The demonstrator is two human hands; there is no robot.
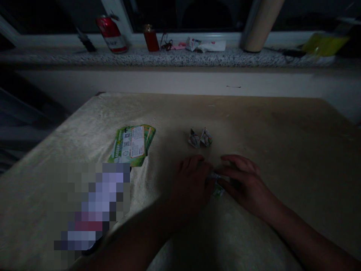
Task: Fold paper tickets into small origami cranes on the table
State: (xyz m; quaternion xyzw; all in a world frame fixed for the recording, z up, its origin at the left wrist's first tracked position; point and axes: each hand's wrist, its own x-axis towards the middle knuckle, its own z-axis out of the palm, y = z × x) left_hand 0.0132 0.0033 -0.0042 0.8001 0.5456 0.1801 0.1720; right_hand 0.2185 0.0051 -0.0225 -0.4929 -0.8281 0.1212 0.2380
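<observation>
A small piece of printed green-and-white paper (218, 191) lies low on the table between my hands, partly covered by the fingers. My left hand (193, 180) presses on its left side with the fingers bent and close together. From the right, my right hand (246, 182) has its thumb and forefinger on the same paper, while its other fingers stretch out above. Just beyond my hands stand two small pointed folded-paper pieces, a left one (194, 139) and a right one (207, 137). Dim light makes the exact grip on the paper hard to see.
Green printed leaflets (131, 145) lie stacked at the left. Nearer me is a pixelated, phone-like object (98, 203). Behind the table (267, 124), a speckled sill (175, 58) carries a red can (112, 34), a red bottle (151, 38), crumpled wrappers (211, 46) and a tan cylinder (262, 26).
</observation>
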